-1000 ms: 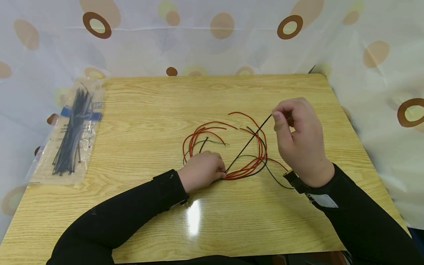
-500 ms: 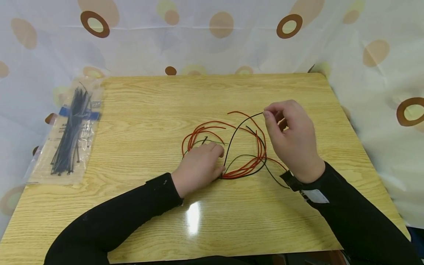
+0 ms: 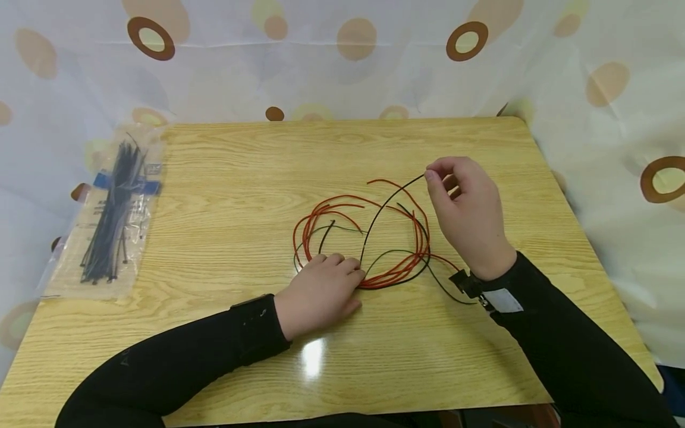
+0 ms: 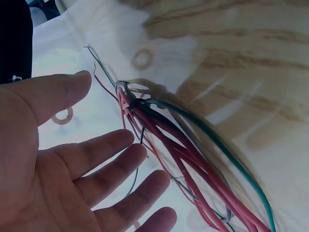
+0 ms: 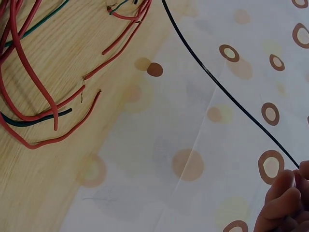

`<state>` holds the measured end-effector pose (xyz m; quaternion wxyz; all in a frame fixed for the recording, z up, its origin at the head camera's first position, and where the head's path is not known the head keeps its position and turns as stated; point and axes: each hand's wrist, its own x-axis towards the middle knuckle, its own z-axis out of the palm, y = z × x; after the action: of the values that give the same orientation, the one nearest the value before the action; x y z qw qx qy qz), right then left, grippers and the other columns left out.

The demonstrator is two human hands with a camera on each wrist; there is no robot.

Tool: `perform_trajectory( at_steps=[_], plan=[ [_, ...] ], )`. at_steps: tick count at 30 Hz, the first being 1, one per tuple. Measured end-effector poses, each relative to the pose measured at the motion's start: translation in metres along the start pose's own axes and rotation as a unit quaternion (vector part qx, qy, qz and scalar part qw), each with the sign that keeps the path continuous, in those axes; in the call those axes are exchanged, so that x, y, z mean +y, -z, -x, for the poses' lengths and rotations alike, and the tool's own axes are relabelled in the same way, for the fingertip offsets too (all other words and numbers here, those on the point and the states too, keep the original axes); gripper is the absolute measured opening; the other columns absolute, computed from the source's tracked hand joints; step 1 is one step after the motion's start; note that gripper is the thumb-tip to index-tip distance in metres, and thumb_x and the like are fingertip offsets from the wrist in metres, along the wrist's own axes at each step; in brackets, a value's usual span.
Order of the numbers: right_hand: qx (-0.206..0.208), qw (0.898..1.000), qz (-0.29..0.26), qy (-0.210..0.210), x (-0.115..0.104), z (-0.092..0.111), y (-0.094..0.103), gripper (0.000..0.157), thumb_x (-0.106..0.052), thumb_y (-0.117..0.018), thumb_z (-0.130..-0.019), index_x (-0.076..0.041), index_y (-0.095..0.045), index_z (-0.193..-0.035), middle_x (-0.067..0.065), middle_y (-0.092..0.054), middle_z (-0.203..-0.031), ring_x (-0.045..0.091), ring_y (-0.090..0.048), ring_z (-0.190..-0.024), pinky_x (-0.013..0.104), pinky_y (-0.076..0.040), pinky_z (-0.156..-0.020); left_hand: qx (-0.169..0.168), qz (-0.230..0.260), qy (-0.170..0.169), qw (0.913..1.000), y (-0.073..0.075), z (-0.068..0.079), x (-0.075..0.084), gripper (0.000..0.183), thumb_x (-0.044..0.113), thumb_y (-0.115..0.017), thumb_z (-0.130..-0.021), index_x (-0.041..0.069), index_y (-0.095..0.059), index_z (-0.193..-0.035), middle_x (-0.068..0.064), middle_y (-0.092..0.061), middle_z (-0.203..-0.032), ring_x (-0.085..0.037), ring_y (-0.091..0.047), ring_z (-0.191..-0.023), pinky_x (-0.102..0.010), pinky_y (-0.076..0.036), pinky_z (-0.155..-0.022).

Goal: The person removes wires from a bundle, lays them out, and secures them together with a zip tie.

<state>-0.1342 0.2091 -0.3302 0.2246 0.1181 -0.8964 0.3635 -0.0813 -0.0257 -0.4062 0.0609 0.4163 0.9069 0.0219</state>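
Observation:
A coil of red, black and green wires [image 3: 396, 276] lies on the table in front of me. From it rises the long tail of a thin black cable tie [image 3: 381, 209], curving up to my right hand [image 3: 468, 208]. That hand pinches the tail's end between thumb and fingertips, raised over the coil's right side. In the right wrist view the cable tie [image 5: 236, 102] bows down to the pinching fingers [image 5: 280, 200]. My left hand [image 3: 321, 291] is at the coil's near side, covering part of it. The left wrist view shows its spread fingers [image 4: 118, 166] beside the wire bundle [image 4: 190, 154], with a dark band around it.
A clear plastic bag [image 3: 141, 238] of black cable ties lies at the table's left edge. Patterned cloth [image 3: 316, 65] hangs behind the wooden table [image 3: 241, 160] and at its sides. Loose wire ends [image 3: 377, 181] stick out at the coil's far side.
The cable tie's tail was taut a second ago and now bows. My right hand has shifted slightly left. My left hand has loosened from the bundle, its fingers opening.

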Motion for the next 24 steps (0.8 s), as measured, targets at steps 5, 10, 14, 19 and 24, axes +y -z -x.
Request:
perform_trajectory(
  at_steps=[5,10,14,19,24],
  plan=[
    [-0.039,0.999,0.012,-0.033,0.003,0.001,-0.001,0.036,-0.019,-0.057,-0.099,0.000,-0.058,-0.130,0.012,-0.061,-0.096,0.017,-0.054,-0.073,0.032,-0.045,-0.061,-0.013,0.009,0.000,0.9999,-0.003,-0.001,-0.002,0.050,0.045,-0.059,-0.093,0.013,-0.059,-0.132,-0.004,-0.055,-0.131,-0.025,-0.049,-0.112,-0.045,-0.047,-0.092],
    [-0.096,0.995,0.017,-0.033,0.008,0.007,-0.004,0.039,-0.019,-0.057,-0.099,0.000,-0.055,-0.133,0.011,-0.060,-0.099,0.018,-0.054,-0.075,0.036,-0.047,-0.064,-0.026,0.020,0.002,0.9995,-0.005,-0.002,-0.005,0.053,0.047,-0.058,-0.093,0.013,-0.058,-0.134,-0.005,-0.054,-0.132,-0.025,-0.049,-0.115,-0.046,-0.045,-0.095],
    [-0.198,0.979,0.047,0.002,0.012,0.016,-0.010,0.030,-0.020,-0.058,-0.098,-0.002,-0.063,-0.122,0.008,-0.062,-0.099,0.017,-0.054,-0.080,0.037,-0.048,-0.064,-0.033,0.028,0.003,0.9991,-0.006,-0.003,-0.007,0.055,0.049,-0.059,-0.092,0.013,-0.058,-0.134,-0.005,-0.055,-0.131,-0.025,-0.049,-0.114,-0.045,-0.046,-0.095],
    [-0.356,0.926,0.094,0.081,0.022,0.029,-0.021,0.038,-0.026,-0.064,-0.094,-0.003,-0.061,-0.125,0.011,-0.063,-0.115,0.022,-0.057,-0.099,0.044,-0.052,-0.079,-0.036,0.035,0.000,0.9988,-0.008,-0.004,-0.011,0.054,0.049,-0.061,-0.091,0.013,-0.060,-0.131,-0.005,-0.054,-0.131,-0.024,-0.048,-0.113,-0.044,-0.048,-0.093],
    [-0.419,0.882,0.144,0.160,0.039,0.045,-0.030,0.058,-0.031,-0.071,-0.086,0.000,-0.055,-0.133,0.017,-0.056,-0.130,0.029,-0.049,-0.117,0.050,-0.045,-0.097,-0.032,0.033,-0.010,0.9989,-0.008,-0.005,-0.015,0.048,0.041,-0.062,-0.092,0.013,-0.060,-0.131,-0.005,-0.054,-0.129,-0.023,-0.048,-0.112,-0.043,-0.048,-0.092]
  ],
)
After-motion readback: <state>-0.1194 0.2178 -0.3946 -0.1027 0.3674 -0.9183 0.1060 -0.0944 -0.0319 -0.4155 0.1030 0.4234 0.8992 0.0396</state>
